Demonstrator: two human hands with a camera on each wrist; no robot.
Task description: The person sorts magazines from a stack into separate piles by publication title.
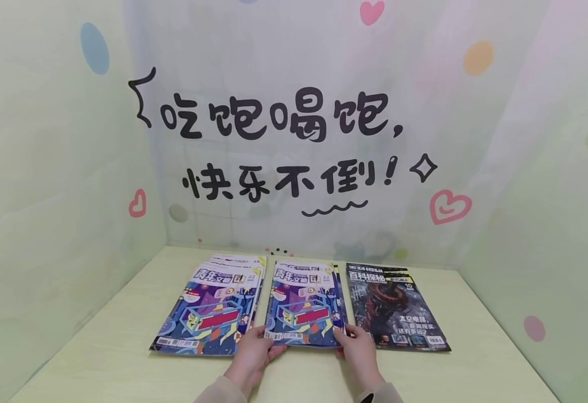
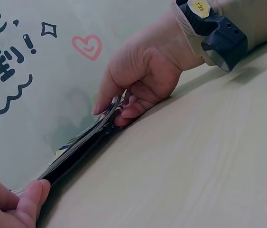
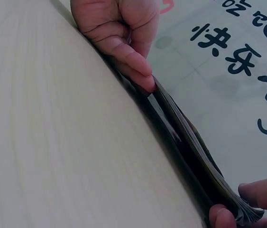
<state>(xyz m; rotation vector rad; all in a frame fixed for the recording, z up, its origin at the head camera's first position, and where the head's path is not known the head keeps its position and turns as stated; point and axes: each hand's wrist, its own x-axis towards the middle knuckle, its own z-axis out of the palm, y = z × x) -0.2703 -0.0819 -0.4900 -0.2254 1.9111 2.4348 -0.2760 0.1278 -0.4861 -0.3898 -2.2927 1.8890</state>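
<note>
In the head view my left hand [image 1: 254, 354] pinches the near left corner of the middle stack of magazines [image 1: 306, 308], and my right hand [image 1: 359, 351] grips its near right corner. The top cover is purple and blue with white lettering. Both wrist views show the near edge of the magazines [image 2: 83, 142] between thumbs and fingers, with a dark gap along the page edges. How many magazines the fingers hold cannot be told. The right hand shows whole in the left wrist view; the left hand [image 3: 119, 33] appears at the top of the right wrist view.
A left stack of magazines [image 1: 208, 313] with the same purple cover lies beside the left hand. To the right is a stack of dark magazines [image 1: 394, 308]. The pale wooden table [image 1: 475, 336] meets a printed wall [image 1: 299, 224] behind the stacks, with side walls left and right.
</note>
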